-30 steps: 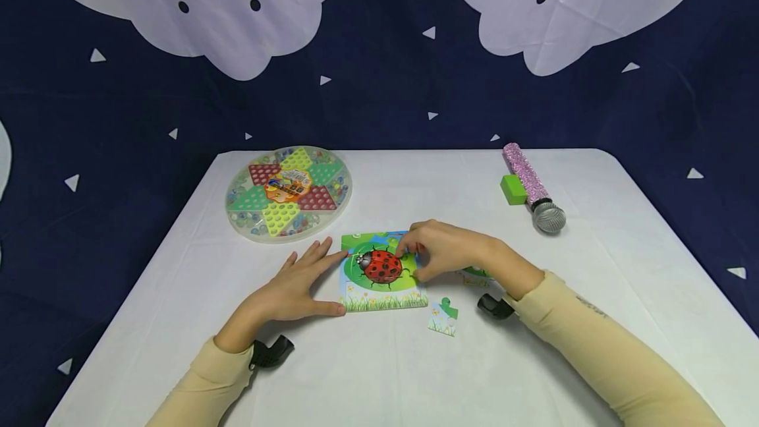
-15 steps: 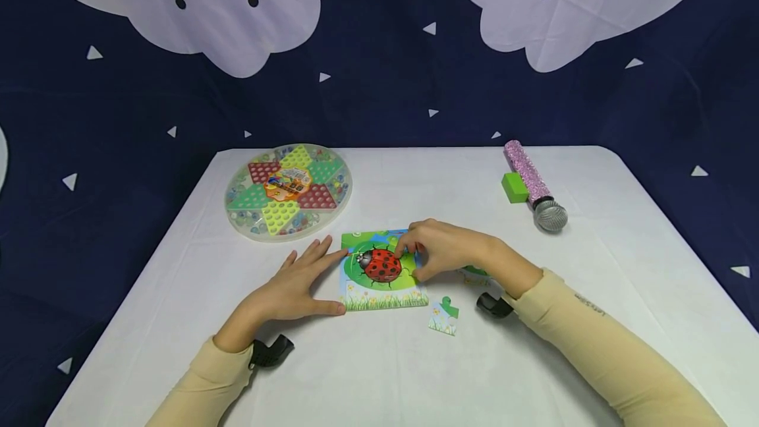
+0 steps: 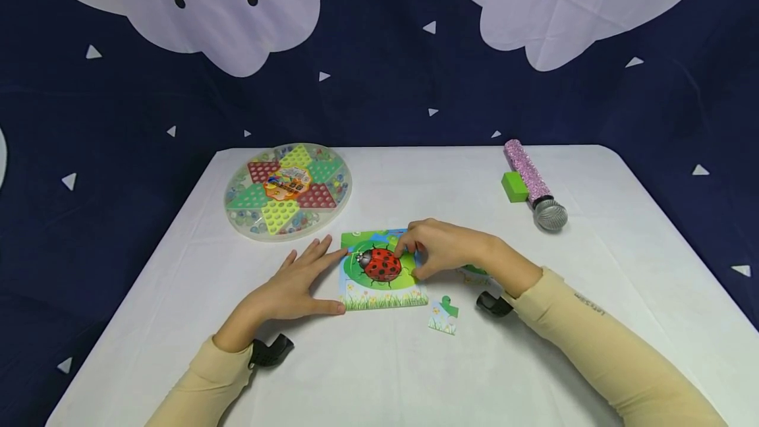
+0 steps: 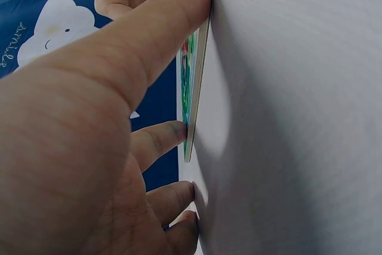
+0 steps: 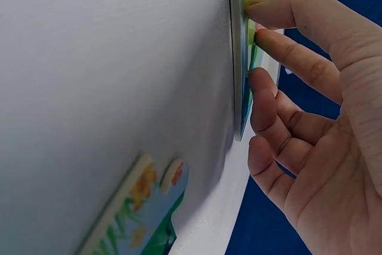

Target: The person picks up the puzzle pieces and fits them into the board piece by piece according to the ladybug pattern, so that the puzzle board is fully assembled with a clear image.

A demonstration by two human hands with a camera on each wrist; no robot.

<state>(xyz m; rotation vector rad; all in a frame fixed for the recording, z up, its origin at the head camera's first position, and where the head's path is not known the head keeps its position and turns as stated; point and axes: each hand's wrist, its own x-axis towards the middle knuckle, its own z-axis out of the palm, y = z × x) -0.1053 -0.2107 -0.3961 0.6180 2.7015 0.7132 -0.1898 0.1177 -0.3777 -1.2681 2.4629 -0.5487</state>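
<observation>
A ladybug jigsaw puzzle (image 3: pixel 385 295) lies flat on the white table in the head view. My left hand (image 3: pixel 293 288) is at its left side, fingers spread, with index finger and thumb touching the edge. My right hand (image 3: pixel 450 246) reaches over the puzzle's right part. In the right wrist view, its thumb and index finger (image 5: pixel 298 58) touch the puzzle's face close together, around a yellow-green piece (image 5: pixel 251 25); the hand hides much of that area. A loose puzzle piece (image 3: pixel 443 316) with flowers lies just right of the puzzle.
Beneath the right forearm, another green puzzle part (image 3: pixel 476 273) is partly hidden. A round marble board game (image 3: pixel 288 193) lies at the back left. At the back right, a pink glitter microphone (image 3: pixel 534 186) rests beside a green block (image 3: pixel 514 187).
Both hands keep their places on the puzzle, and the loose piece stays where it was. The head view has shifted very slightly.
</observation>
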